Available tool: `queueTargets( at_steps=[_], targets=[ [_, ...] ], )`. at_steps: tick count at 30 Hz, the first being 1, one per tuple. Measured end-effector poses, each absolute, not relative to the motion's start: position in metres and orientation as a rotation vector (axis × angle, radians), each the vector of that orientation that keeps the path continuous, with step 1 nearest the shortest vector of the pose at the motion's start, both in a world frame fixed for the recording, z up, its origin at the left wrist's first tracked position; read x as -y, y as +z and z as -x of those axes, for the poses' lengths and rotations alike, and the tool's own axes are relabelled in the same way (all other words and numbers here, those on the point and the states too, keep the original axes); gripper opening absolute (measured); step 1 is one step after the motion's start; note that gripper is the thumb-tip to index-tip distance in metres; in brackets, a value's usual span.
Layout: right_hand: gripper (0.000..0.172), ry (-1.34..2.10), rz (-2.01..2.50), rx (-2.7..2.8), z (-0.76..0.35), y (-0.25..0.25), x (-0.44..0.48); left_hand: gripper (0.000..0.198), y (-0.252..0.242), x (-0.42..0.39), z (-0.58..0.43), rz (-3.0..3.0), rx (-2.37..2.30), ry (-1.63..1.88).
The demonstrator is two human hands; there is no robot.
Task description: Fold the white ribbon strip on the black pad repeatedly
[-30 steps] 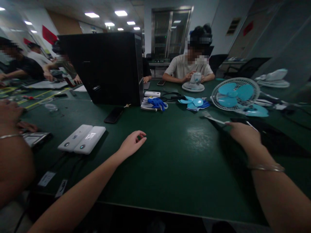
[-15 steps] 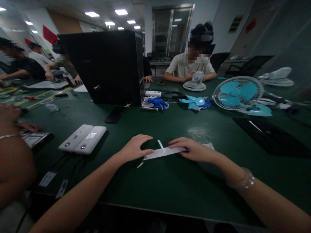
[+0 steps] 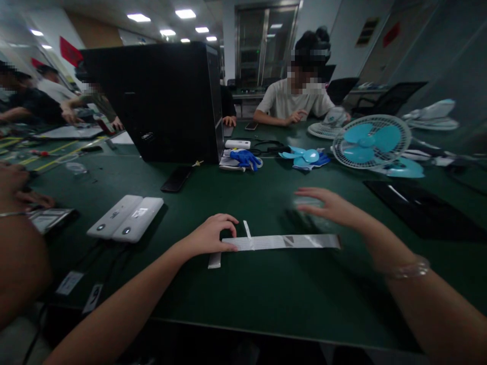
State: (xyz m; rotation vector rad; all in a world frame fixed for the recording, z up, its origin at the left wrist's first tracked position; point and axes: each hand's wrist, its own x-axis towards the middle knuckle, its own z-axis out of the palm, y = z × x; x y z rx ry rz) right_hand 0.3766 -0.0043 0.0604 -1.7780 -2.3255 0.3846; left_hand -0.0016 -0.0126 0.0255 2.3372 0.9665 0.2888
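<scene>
A: State of the grips?
B: Left grip point(image 3: 209, 234): narrow, my thumb on the left end of the white strip point(image 3: 270, 243); whether the fingers pinch it, I cannot tell. Right grip point(image 3: 323, 205): wide, blurred, nothing seen in it, apart from the strip.
A: Changed?
B: Half a second ago my right fingers were on the strip; now they are off it. It lies lengthwise before me, steadied, I judge, from the left only. One narrow tab point(image 3: 247, 229) sticks up from its far edge.
A: Surface?
B: Table point(image 3: 258, 299), green. Left: two white devices point(image 3: 125, 218), side by side; phone point(image 3: 177, 179). Beyond: black case point(image 3: 171, 101), blue glove point(image 3: 245, 159). Right: fan point(image 3: 369, 142), dark panel point(image 3: 426, 210).
A: Room?
B: Co-worker point(image 3: 283, 101) opposite, pale shirt; lit ceiling panels point(image 3: 185, 13); glazed door point(image 3: 266, 45).
</scene>
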Motion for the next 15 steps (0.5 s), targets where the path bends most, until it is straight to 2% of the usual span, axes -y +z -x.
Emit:
queueTargets(
  at_steps=[4,6,9,12,15],
  targets=[
    [0.079,-0.206,2.508,1.583,-0.462,0.049,-0.006,0.027,0.030,0.015,0.001,-2.340,-0.983,0.268],
    [0.086,-0.132,2.771,1.206,-0.502,0.037,-0.003,0.027,0.030,0.015,0.001,-2.351,-0.982,0.282],
    [0.096,0.080,2.894,0.900,-0.542,0.021,0.005,0.026,0.028,0.014,0.002,-2.353,-0.980,0.288],
    [0.099,0.189,2.932,0.857,-0.553,0.018,0.006,0.026,0.027,0.014,0.002,-2.346,-0.978,0.284],
    [0.093,0.264,2.945,0.936,-0.544,0.022,0.003,0.026,0.028,0.014,0.002,-2.342,-0.989,0.273]
  ],
)
